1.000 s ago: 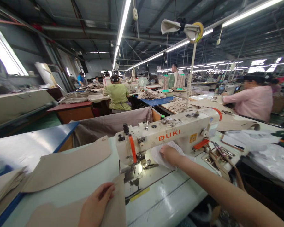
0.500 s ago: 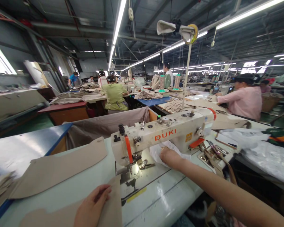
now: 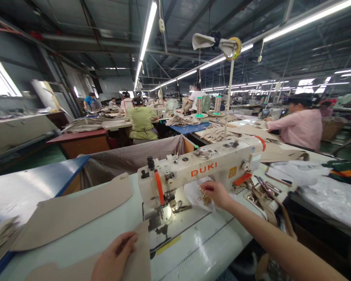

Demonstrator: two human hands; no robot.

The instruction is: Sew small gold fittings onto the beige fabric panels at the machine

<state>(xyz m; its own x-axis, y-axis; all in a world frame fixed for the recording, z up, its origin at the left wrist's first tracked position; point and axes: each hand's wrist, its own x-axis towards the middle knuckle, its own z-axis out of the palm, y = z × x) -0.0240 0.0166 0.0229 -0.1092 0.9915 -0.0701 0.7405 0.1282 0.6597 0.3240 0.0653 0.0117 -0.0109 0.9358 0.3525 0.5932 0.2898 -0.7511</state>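
My right hand (image 3: 218,194) reaches under the sewing machine's arm, over a white plastic bag (image 3: 193,193). Its fingertips are pinched together at small gold-coloured metal pieces, and more of these metal pieces (image 3: 206,200) lie in the bag just below. My left hand (image 3: 115,255) rests on a beige fabric piece (image 3: 142,249) in front of the machine, its fingers curled and pressed together; what they hold, if anything, is hidden. The white sewing machine (image 3: 178,175) stands between both hands, with its lit needle area (image 3: 165,212) right of the left hand.
Another beige fabric piece (image 3: 76,208) lies flat at left. Scissors (image 3: 265,185) and straps lie by the machine's right end. A thread stand pole (image 3: 229,93) rises behind. A person in pink (image 3: 302,125) and one in green (image 3: 142,121) sit at other tables.
My right hand has lifted and opened up the view into the bag, so the gold-coloured pieces now show. My left hand has hardly moved.
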